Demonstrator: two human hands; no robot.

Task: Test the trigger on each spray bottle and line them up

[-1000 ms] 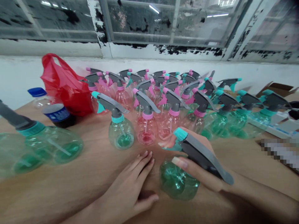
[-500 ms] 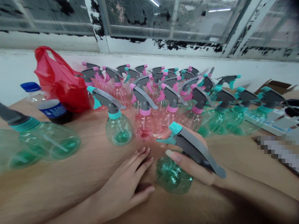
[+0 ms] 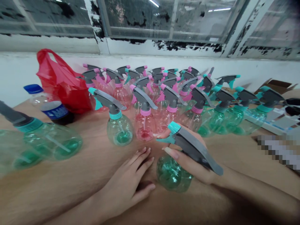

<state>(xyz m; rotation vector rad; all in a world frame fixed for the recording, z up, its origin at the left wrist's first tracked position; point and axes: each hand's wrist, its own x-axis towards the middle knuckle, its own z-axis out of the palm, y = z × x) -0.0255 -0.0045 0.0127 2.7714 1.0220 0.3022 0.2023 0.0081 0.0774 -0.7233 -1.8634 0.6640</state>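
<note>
My right hand (image 3: 192, 162) is wrapped round the neck of a green spray bottle (image 3: 172, 172) with a grey and turquoise trigger head, its nozzle towards the left. The fingers behind the neck are partly hidden. My left hand (image 3: 131, 175) lies flat on the wooden table (image 3: 89, 190), fingers stretched out, just left of that bottle and holding nothing. Beyond it stand a green spray bottle (image 3: 120, 131) with a turquoise collar and a pink spray bottle (image 3: 145, 125) with a pink collar.
Several pink and green spray bottles crowd the back, before the wall. Left are a red plastic bag (image 3: 63, 81), a drink bottle (image 3: 55, 109) with dark liquid, and a green spray bottle (image 3: 56, 140). A cardboard box (image 3: 278, 86) is at the back right.
My right hand and its spray bottle have shifted very slightly up and left. The left hand stays flat in place. Objects at the left edge appear a little further right.
</note>
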